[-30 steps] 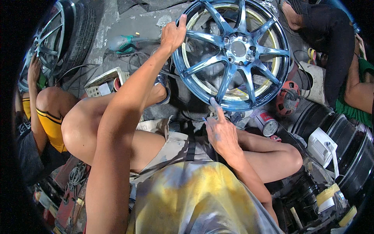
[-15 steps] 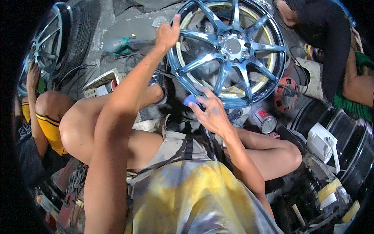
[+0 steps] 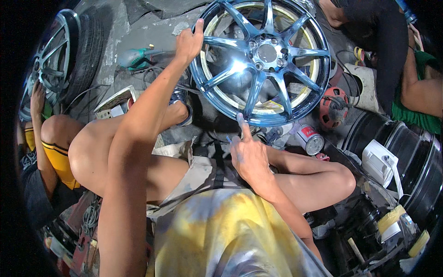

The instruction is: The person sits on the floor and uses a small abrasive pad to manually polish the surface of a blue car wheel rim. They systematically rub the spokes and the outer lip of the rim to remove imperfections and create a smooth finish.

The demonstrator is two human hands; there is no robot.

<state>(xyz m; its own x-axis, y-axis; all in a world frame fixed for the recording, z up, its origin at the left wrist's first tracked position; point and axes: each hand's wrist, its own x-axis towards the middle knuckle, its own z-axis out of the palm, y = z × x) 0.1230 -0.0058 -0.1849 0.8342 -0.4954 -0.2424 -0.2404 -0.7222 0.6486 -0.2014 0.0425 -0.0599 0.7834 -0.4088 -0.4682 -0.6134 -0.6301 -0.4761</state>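
Note:
A shiny blue alloy wheel rim (image 3: 257, 87) with several spokes stands in front of me, its face toward me. My left hand (image 3: 189, 44) grips its left edge, thumb pointing up along the lip. Below the rim is my right hand (image 3: 251, 157), its index finger stretched up to the lower lip, seemingly touching it. The other fingers curl around a small blue item (image 3: 228, 138); only a sliver shows, so its kind is unclear. Greyish-blue smudges mark this hand.
Beyond my left arm lie a teal power tool (image 3: 134, 58) and a crate (image 3: 115, 101). At right are a tin can (image 3: 309, 140), a red round-ended tool (image 3: 334, 107), a white box (image 3: 380, 161) and black rims (image 3: 410, 161). People sit on both sides, the left one touching another wheel (image 3: 50, 62).
My right hand has moved down from the lower spokes to the rim's bottom lip, its index finger now extended. The blue item is more hidden. The whole view has shifted slightly.

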